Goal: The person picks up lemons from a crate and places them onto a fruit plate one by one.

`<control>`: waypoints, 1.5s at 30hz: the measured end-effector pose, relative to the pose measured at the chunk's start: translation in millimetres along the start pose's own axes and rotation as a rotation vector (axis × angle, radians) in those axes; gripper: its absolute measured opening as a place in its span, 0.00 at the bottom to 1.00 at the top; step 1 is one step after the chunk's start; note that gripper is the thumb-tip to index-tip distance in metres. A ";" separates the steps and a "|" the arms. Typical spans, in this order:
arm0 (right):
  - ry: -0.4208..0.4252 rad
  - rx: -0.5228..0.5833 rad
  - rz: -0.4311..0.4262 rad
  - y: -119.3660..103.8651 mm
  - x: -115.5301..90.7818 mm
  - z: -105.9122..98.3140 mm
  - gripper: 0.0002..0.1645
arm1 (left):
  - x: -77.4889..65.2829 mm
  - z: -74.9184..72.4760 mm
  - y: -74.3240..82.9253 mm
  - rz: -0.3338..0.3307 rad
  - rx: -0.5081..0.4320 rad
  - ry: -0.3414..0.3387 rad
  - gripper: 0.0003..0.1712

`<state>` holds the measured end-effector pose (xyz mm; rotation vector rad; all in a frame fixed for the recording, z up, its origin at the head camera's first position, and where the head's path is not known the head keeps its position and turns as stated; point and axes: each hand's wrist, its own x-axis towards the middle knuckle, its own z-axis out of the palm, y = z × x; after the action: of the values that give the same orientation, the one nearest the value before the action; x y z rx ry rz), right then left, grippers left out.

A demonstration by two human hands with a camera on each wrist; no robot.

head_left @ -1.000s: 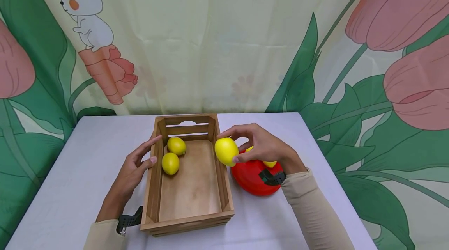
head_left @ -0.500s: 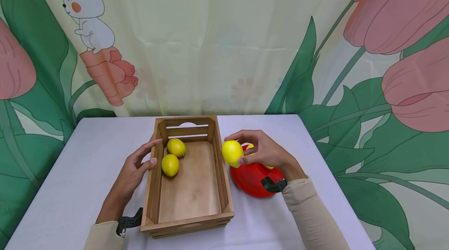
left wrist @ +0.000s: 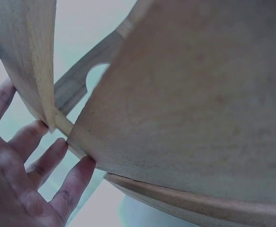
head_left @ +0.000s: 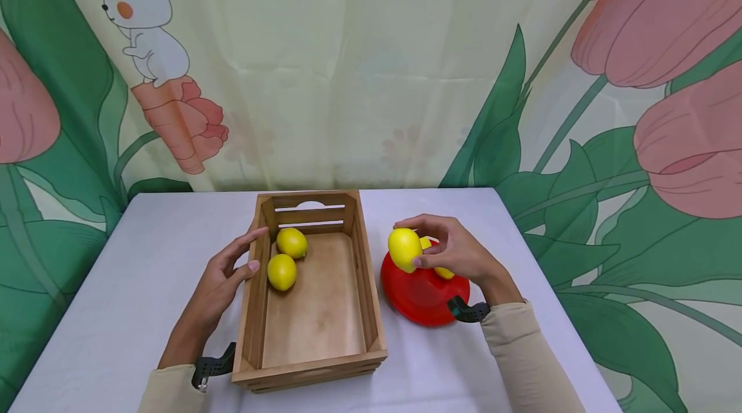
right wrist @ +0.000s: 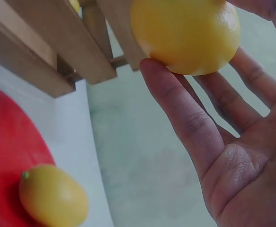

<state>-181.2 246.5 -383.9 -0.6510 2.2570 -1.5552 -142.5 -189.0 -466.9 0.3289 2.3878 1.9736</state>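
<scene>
My right hand (head_left: 455, 249) pinches a yellow lemon (head_left: 404, 249) between thumb and fingers, holding it up over the left part of a red plate (head_left: 414, 303). In the right wrist view the held lemon (right wrist: 187, 35) is at the top, with fingertips against its underside. Another lemon (right wrist: 52, 196) lies on the plate, partly hidden by my hand in the head view. My left hand (head_left: 223, 274) rests against the left side of a slatted wooden crate (head_left: 310, 366), fingertips touching its outer slats (left wrist: 185, 104). Two lemons, a far one (head_left: 292, 242) and a nearer one (head_left: 281, 272), lie inside along its left wall.
A white-covered table (head_left: 145, 271) bears the crate and, to its right, the plate. Behind the table hangs a printed curtain (head_left: 348, 78) with a rabbit and tulips. The crate's slatted right wall (head_left: 368, 284) stands between its inside and the plate.
My right hand has moved right with the lemon, from beside the crate's right rim to over the red plate. The left hand and the crate have stayed put.
</scene>
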 end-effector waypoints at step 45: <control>0.309 -0.092 0.294 76.4 -35.9 -0.1 0.39 | 2.2 0.3 1.6 -0.015 -0.002 -0.004 0.30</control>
<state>-165.1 289.0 -455.1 -0.0923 2.5185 -1.4941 -144.4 -188.1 -465.2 0.3143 2.3779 1.9673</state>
